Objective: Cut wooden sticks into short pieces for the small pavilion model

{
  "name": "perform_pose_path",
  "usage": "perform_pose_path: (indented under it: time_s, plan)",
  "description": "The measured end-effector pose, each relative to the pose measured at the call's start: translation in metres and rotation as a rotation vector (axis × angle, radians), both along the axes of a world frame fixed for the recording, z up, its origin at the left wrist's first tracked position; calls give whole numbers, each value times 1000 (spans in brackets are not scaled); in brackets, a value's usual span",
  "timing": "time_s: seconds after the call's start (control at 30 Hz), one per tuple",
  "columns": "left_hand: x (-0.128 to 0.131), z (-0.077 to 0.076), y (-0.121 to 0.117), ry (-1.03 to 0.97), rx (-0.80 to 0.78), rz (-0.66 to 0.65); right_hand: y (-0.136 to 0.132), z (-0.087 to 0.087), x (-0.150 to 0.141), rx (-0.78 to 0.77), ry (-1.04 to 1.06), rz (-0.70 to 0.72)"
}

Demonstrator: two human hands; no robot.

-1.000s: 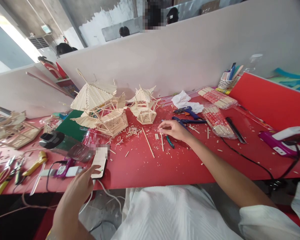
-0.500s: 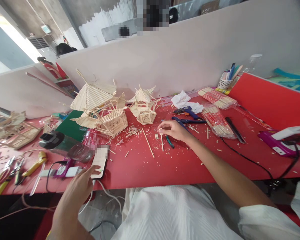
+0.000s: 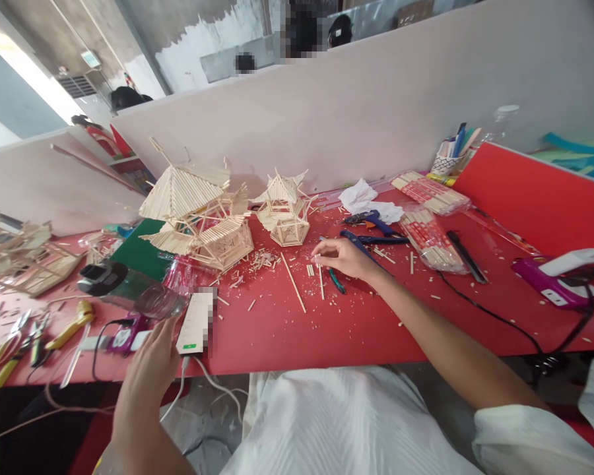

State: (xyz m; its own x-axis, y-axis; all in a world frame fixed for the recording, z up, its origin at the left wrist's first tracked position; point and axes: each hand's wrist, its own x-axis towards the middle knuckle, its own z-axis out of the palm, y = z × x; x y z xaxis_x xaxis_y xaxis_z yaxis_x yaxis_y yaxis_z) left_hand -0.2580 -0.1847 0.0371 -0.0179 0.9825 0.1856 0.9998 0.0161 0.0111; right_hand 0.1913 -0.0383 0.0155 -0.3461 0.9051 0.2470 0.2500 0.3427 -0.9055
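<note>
My left hand is open at the table's front edge, its fingers stretched out along the left side of a smartphone. The phone lies face up with its screen lit and a white cable plugged into its lower end. My right hand rests over the middle of the table, fingers curled and tips together. What they pinch, if anything, is too small to make out. A thin wooden stick runs just below those fingertips, with short cut pieces and a longer stick to the left.
Two stick-built pavilion models stand behind. A bottle, power strip and yellow glue gun lie left. Blue-handled pliers, a blue glue gun and bagged chopsticks lie right.
My left hand has drawn back leftward off the phone's screen, and a green button now shows at the screen's bottom. The right hand has stayed in place.
</note>
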Motion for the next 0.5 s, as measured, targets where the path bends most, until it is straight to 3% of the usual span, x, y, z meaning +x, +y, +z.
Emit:
perform_pose_path:
  time_s: [0.27, 0.5]
  plan:
    - [21, 0, 28, 88, -22, 37, -1, 2, -1, 3, 1, 6]
    - [16, -12, 37, 112, 9, 44, 0, 0, 0, 18, -35, 1]
